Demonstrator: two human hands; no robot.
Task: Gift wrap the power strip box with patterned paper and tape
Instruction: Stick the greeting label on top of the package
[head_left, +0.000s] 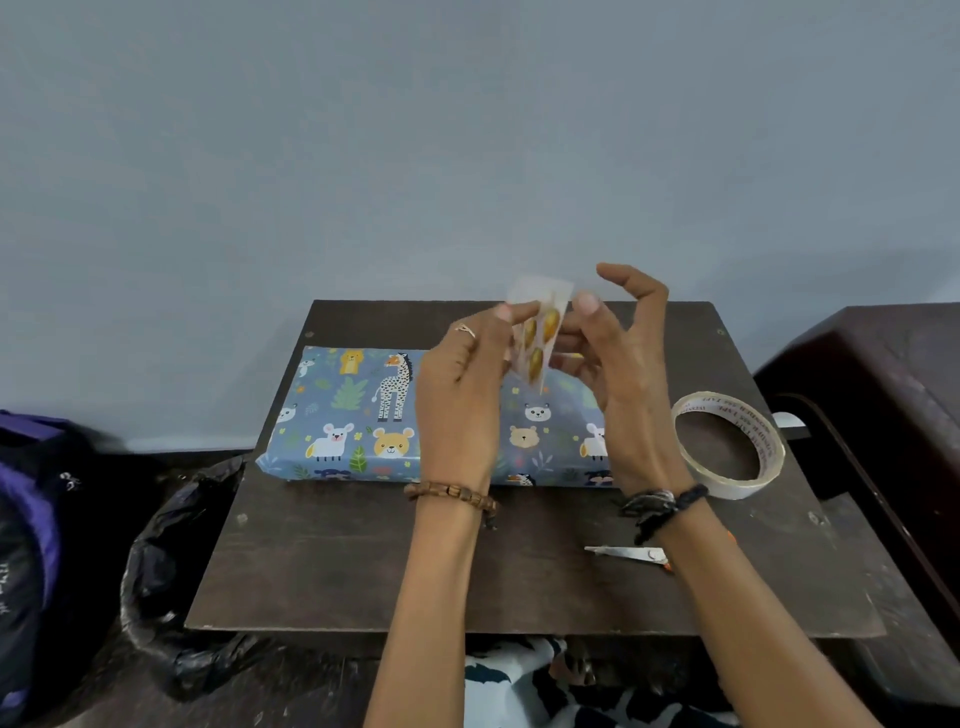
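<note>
The box (358, 415), fully covered in blue paper printed with cartoon animals, lies flat across the dark wooden table (332, 561). Above its right half I hold up a small clear sheet with gold stickers (540, 332). My left hand (460, 395) pinches the sheet's left edge between thumb and fingers. My right hand (623, 374) touches the sheet's right side with thumb and lower fingers, its index finger curled above. A roll of pale tape (730, 444) lies flat at the box's right end. Scissors (631, 555) with an orange handle lie near my right forearm.
A black plastic bag (171, 571) hangs off the table's left side. A purple and black backpack (31, 545) sits at the far left. Dark wooden furniture (883, 395) stands to the right. A grey wall rises behind the table.
</note>
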